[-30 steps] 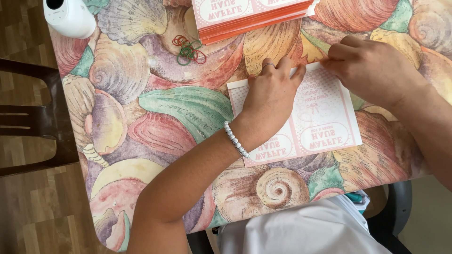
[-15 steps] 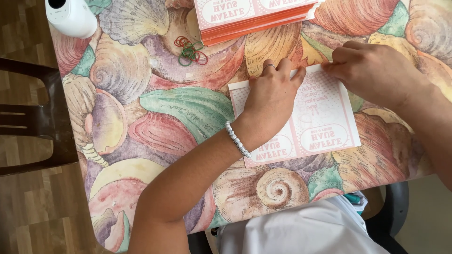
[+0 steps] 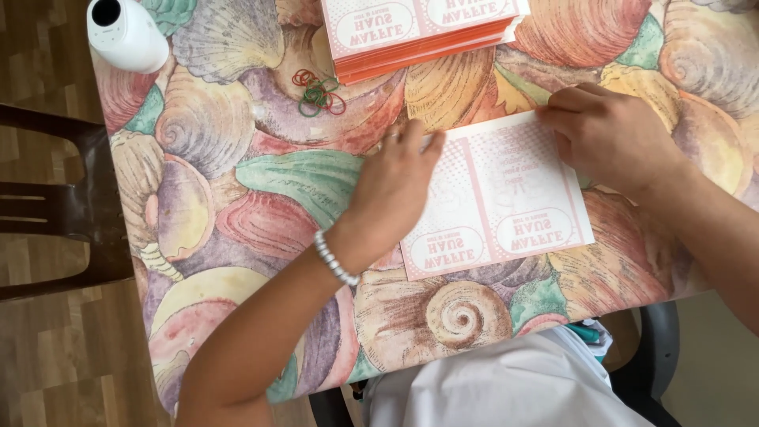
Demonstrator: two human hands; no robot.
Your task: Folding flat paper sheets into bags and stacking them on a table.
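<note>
Pink-and-white printed sheet [image 3: 506, 198] lies flat on the shell-patterned table [image 3: 237, 174]. Left hand [image 3: 391, 190] has slid up its left edge, fingers pressing, no grip closed; right hand [image 3: 609, 138] still pins the top-right corner. Sheet has barely shifted. Stack [image 3: 419, 32] & rubber bands [image 3: 319, 93] beyond, untouched.

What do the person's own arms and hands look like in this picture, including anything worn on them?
Both forearms are bare, with no sleeves showing and no gloves. The left hand has a bracelet of small white beads around its wrist, and what may be a ring on one finger, too small to be sure. The right hand and its wrist show no jewellery or watch.
</note>
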